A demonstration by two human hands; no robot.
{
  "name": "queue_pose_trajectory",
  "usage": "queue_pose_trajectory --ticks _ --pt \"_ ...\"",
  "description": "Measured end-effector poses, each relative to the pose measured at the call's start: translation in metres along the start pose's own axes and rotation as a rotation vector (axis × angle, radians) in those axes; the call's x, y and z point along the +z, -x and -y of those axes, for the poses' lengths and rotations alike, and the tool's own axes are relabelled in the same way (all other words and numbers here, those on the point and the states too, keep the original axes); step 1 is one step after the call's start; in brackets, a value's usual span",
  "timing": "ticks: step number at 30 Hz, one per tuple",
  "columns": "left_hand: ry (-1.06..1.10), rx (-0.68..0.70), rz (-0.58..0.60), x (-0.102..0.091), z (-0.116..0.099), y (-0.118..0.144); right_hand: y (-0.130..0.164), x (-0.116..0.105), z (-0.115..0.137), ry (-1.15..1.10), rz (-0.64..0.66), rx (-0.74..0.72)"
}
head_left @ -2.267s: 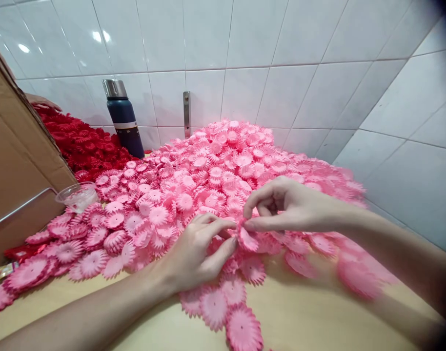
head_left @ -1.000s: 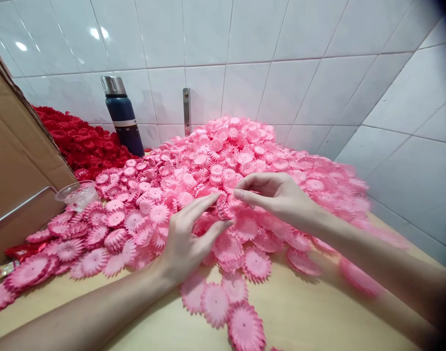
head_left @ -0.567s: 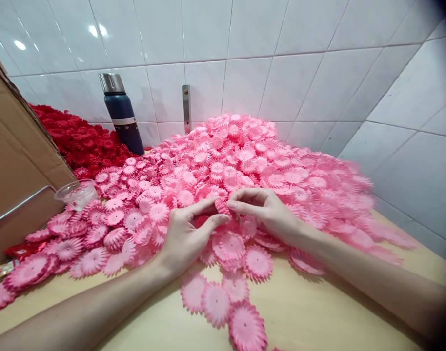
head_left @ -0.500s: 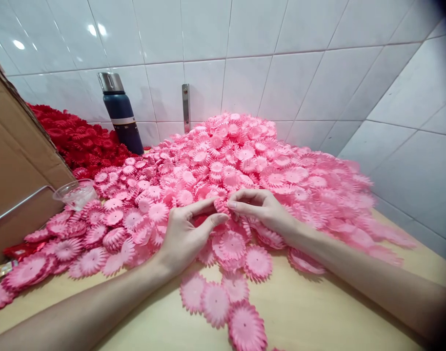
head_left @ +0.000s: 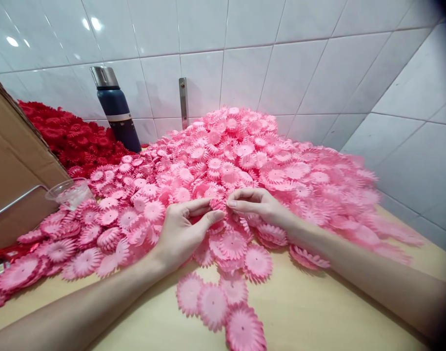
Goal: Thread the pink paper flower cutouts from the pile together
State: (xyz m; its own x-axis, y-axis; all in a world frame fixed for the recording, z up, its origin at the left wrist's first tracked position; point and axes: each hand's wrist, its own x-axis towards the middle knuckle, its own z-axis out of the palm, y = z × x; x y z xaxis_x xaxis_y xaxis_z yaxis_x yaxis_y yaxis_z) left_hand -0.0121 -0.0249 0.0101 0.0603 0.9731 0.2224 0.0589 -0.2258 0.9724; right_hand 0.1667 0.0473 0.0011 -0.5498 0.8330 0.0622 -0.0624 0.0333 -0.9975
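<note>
left hand (head_left: pixel 179 234): thumb and forefinger are pinched on a small pink flower (head_left: pixel 217 204), held from its left edge.
right hand (head_left: pixel 261 207): fingertips are closed on the same flower from the right, so it's clamped between both hands.
where it is: the flower is held at the front edge of the pink pile (head_left: pixel 252 161), just above the loose ones on the table (head_left: pixel 318 317).
handling: looks like thin, light, floppy stuff with a frilly rim; probably easily creased, so it's best pinched by the rim or near the centre, gently.
around: a red pile (head_left: pixel 69 136) is heaped at the back left, with a dark flask (head_left: pixel 115 112) standing between the two piles against the tiled wall (head_left: pixel 245 58).
also: a clear cup (head_left: pixel 67 192) sits beside a cardboard box (head_left: pixel 14 170) on the left.
in the way: nothing much, only neighbouring flowers crowded right under the fingers, easily snagged along.
</note>
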Motion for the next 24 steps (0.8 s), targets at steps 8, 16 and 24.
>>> queue_pose_trajectory --ticks 8,16,24 --pt "-0.038 -0.004 -0.006 -0.0006 -0.0023 -0.0016 0.0001 0.001 0.0002 0.008 -0.006 0.003" --pt "-0.125 0.01 -0.004 -0.0022 0.0001 -0.0014 0.0002 0.0003 0.0011 -0.002 0.003 -0.001" --pt "-0.115 -0.032 0.028 -0.0034 0.0038 -0.0035 0.0005 -0.0005 -0.0002 0.0 0.021 -0.015"
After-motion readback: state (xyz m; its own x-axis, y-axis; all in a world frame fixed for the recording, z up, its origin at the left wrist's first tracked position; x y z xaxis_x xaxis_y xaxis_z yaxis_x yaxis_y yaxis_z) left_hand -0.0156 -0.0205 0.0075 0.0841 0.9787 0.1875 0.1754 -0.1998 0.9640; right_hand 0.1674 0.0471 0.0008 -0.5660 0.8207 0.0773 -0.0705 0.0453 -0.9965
